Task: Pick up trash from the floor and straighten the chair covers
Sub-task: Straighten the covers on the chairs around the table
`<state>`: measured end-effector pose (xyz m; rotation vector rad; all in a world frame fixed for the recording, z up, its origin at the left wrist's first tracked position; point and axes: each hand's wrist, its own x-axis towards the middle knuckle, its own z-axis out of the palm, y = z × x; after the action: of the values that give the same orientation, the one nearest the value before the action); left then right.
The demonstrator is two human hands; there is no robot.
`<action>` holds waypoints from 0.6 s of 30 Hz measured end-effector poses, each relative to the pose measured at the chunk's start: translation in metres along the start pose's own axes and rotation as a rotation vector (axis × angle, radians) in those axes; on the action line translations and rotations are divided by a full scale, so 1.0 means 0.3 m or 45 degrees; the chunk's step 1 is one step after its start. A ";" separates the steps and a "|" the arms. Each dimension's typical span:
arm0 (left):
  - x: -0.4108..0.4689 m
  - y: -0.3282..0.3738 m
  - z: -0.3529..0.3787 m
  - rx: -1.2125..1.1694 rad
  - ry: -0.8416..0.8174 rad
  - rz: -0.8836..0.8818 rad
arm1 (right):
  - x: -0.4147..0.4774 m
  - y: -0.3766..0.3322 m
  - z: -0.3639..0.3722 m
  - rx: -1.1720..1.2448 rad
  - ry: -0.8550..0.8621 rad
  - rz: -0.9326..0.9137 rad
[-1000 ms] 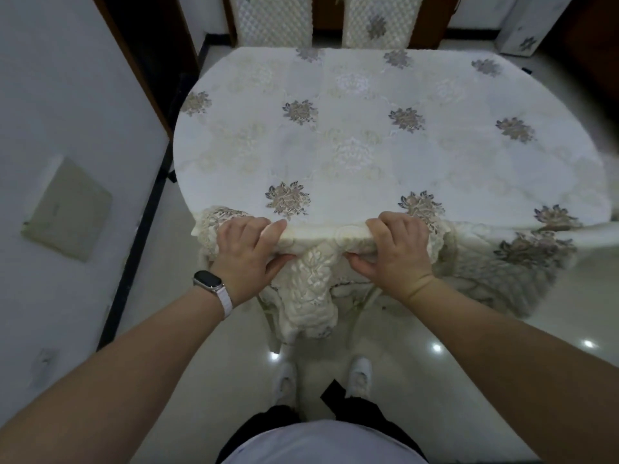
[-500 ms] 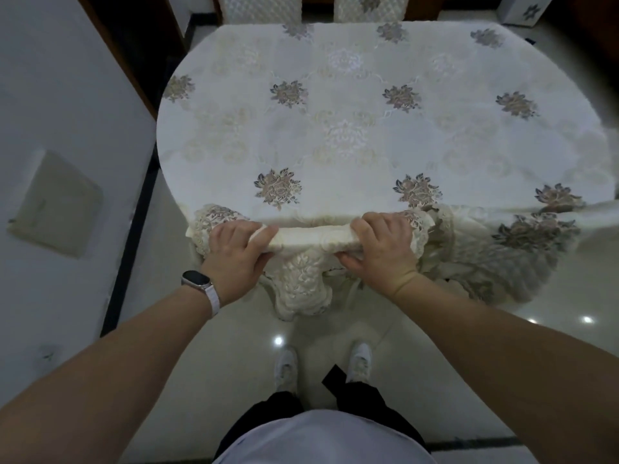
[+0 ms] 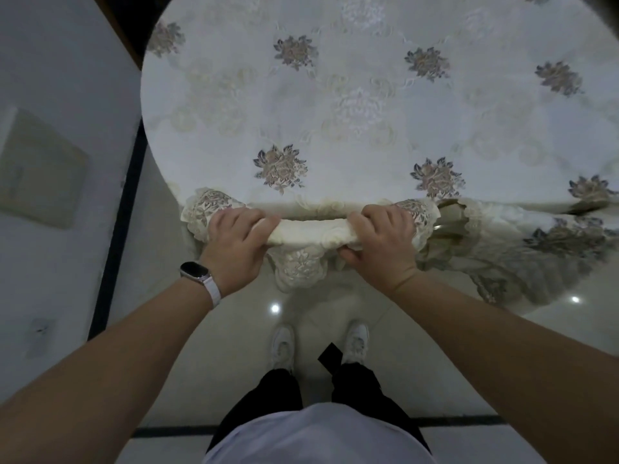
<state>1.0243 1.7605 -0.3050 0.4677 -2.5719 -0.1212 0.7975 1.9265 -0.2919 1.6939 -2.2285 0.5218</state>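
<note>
1. Pale glossy floor tiles run under an oval table dressed in a cream cloth with embroidered flowers. A white wall stands on the left.
2. The chair cover, cream with lace trim, sits over the top rail of a chair pushed in against the near edge of the table, straight ahead of the person.
3. The left hand curls round the left end of the covered rail, fingers over the top and thumb in front. The right hand grips the right end the same way. Both hands are closed on the fabric and hold nothing else.
4. Holding the two ends well apart probably lets the person tug the fabric evenly, so it lies flat along the rail and the lace flap hangs centred between the hands.
5. A second cover lies rumpled just to the right, and looks in need of the same attention.
6. A dark scrap shows between the white shoes. I cannot tell whether it is trash or part of the trousers.
</note>
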 end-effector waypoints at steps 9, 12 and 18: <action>0.009 -0.013 -0.050 -0.062 -0.071 -0.055 | 0.022 -0.050 -0.046 0.014 -0.141 0.072; -0.003 -0.030 -0.075 -0.064 -0.087 -0.070 | 0.024 -0.090 -0.054 0.048 -0.193 0.104; -0.011 -0.030 -0.127 -0.064 -0.185 -0.144 | 0.033 -0.135 -0.067 0.072 -0.304 0.145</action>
<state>1.0491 1.7534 -0.2755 0.6051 -2.6760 -0.2680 0.8341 1.9173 -0.2651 1.7452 -2.5119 0.4319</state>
